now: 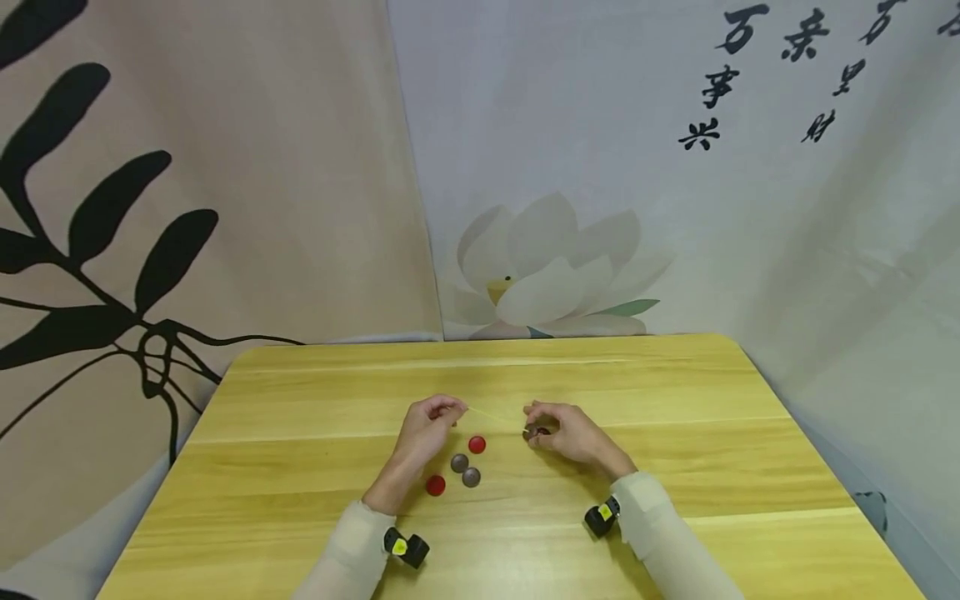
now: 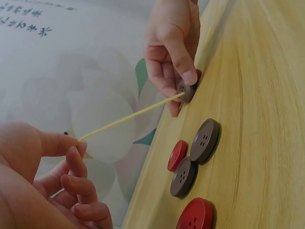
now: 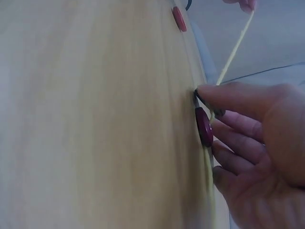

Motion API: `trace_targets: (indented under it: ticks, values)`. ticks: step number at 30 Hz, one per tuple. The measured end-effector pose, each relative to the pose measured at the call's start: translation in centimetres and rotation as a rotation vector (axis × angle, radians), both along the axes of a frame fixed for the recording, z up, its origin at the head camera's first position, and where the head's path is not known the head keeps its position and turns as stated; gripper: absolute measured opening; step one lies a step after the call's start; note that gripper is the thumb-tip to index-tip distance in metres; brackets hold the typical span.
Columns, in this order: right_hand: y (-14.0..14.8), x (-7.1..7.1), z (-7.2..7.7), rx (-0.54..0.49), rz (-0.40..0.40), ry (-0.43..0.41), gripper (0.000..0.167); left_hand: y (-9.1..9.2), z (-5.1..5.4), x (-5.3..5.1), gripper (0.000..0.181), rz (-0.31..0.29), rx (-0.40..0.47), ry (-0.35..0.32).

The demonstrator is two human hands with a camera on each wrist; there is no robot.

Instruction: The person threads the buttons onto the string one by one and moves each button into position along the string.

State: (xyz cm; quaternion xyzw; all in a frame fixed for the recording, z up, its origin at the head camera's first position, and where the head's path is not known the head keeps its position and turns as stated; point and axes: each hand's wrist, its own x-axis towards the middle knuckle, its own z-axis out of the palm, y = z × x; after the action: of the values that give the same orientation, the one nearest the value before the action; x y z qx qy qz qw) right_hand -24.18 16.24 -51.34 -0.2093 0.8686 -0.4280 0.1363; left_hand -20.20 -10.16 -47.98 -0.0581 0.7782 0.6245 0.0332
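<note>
1. The left hand [image 1: 429, 427] has its grip closed at the fingertips, thumb and index finger pinching a thin yellow cord [image 2: 128, 118].
2. The cord runs taut and slanting to the right hand [image 1: 568, 433], above the pale yellow wood-grain tabletop [image 1: 300, 500].
3. The right hand's grip is nearly closed, thumb and fingers pinching a round grey-brown button [image 2: 188, 95]; the cord passes through it.
4. A round dark red button [image 3: 204, 128] sits just beside the pinched button, near the right fingers; more cord trails beyond it along the tabletop.
5. Between the forearms lie 4 loose buttons: a bright red button [image 1: 477, 444], 2 four-hole grey-brown buttons [image 1: 471, 477] side by side, and a nearer red button [image 1: 435, 485].
</note>
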Motion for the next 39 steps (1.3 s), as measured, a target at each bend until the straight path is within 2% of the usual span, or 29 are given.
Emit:
trace_targets:
  ticks: [16, 32, 39]
  values:
    - [0.03, -0.10, 0.00, 0.020, 0.015, 0.018, 0.023, -0.55, 0.12, 0.03, 0.021, -0.004, -0.009, -0.003]
    - [-0.07, -0.26, -0.34, 0.043, 0.021, 0.058, 0.023, -0.44, -0.28, -0.16, 0.019, 0.000, -0.014, 0.002]
    - [-0.06, -0.11, -0.31, 0.036, 0.025, 0.049, 0.025, -0.38, -0.40, -0.19, 0.019, -0.005, -0.006, -0.003]
